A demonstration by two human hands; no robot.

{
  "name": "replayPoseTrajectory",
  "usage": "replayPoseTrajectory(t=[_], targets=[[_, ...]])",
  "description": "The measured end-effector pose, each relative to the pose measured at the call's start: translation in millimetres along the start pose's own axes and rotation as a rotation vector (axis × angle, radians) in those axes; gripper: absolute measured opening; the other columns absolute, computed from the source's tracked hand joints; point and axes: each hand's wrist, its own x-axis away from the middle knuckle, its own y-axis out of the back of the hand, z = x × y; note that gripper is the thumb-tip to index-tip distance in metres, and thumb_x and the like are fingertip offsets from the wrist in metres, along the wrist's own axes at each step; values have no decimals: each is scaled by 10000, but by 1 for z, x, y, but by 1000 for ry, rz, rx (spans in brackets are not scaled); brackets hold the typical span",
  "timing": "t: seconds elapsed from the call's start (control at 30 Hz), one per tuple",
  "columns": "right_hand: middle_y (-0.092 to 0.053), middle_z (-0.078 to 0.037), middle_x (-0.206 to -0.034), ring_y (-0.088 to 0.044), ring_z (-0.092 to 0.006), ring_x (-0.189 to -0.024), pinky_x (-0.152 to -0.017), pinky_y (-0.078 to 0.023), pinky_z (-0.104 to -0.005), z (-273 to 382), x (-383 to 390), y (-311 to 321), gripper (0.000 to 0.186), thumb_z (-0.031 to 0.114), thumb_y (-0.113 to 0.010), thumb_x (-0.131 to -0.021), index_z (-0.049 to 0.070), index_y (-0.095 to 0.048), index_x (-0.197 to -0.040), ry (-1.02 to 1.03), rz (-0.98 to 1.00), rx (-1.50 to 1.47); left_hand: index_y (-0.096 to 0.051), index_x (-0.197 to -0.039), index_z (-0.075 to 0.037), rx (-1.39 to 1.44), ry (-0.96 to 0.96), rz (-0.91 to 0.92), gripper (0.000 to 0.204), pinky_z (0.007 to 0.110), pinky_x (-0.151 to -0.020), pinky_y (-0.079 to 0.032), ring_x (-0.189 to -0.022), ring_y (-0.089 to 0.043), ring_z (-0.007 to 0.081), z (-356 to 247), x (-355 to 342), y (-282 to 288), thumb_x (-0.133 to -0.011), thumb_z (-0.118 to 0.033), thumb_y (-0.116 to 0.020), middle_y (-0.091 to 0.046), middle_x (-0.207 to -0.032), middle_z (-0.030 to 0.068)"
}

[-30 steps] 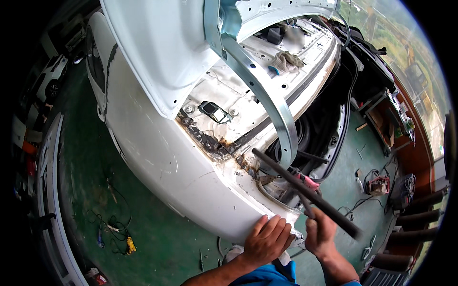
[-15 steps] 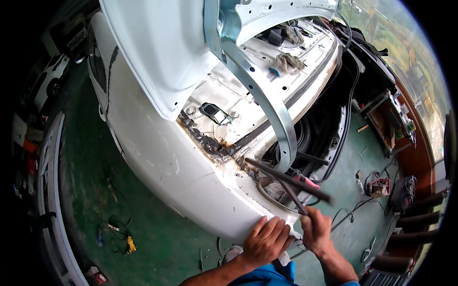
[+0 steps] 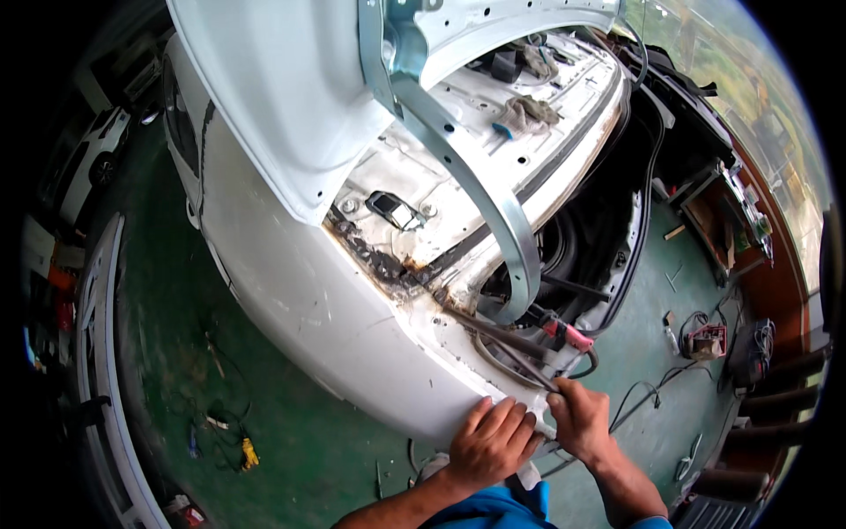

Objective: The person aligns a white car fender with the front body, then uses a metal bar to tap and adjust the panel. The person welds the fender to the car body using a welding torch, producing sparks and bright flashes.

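Compared with a second ago, your dark metal hammer with its long, slim, bar-shaped head [image 3: 493, 330] has come down: its head was lifted across the view, its near end reaching out past your knuckles, and now it lies low over the rear corner of the white-painted metal car body [image 3: 326, 309]. Its far tip is now just beside the rust-brown, blackened seam [image 3: 392, 267] at the panel's inner edge; whether they touch, you cannot tell from here. The pink-and-black handheld tool with a dark cable [image 3: 571, 337], partly covered by the hammer earlier, now shows more fully just beyond the hammer, near the outer edge of the body's opening.

Your right hand [image 3: 582, 418] is closed firmly around the hammer's handle, just off the body's near corner. Your left hand [image 3: 495, 441] has stayed where it was, laid palm down over the near edge of the white panel beside that corner, fingers extended and only slightly bent, resting on the metal; its underside is hidden.

Above the hammer's head, the curved, silvery metal hinge arm [image 3: 480, 189] reaches down from the raised white lid [image 3: 273, 97] toward the opening's edge.
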Motion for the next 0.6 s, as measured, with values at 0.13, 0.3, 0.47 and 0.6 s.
replayPoseTrajectory(t=[0.13,0.3,0.47,0.6], targets=[[-628,-148,-693,-611,-337,-551,-501,-475,-410,-5,-1,-1,162,94,-696,-902,21,-631,-1031,-16,40,2,-730,-1015,-125,0,20,6,269,473,-1059,-381,-1102,-645,212,1,-4,1,-930,-376,-683,-711,-1091,32],[-619,-144,-668,-609,-333,-545,-498,-476,-404,-3,0,4,178,86,-701,-891,29,-628,-1043,38,-30,-30,-731,-1009,-130,-7,23,15,262,464,-1067,-372,-1106,-641,209,0,-1,0,-918,-372,-691,-705,-1111,27],[-632,-135,-679,-623,-332,-555,-503,-486,-407,-14,3,0,228,92,-740,-855,37,-630,-1047,-14,23,22,-728,-1010,-131,-21,18,3,259,458,-1065,-371,-1109,-641,207,0,-6,1,-909,-368,-696,-703,-1108,22],[-630,-133,-673,-626,-328,-560,-504,-490,-405,-11,1,0,219,91,-747,-845,42,-638,-1030,26,24,-11,-727,-1005,-140,-30,21,21,255,456,-1067,-367,-1112,-639,202,-1,-4,1,-909,-374,-697,-702,-1108,14]])
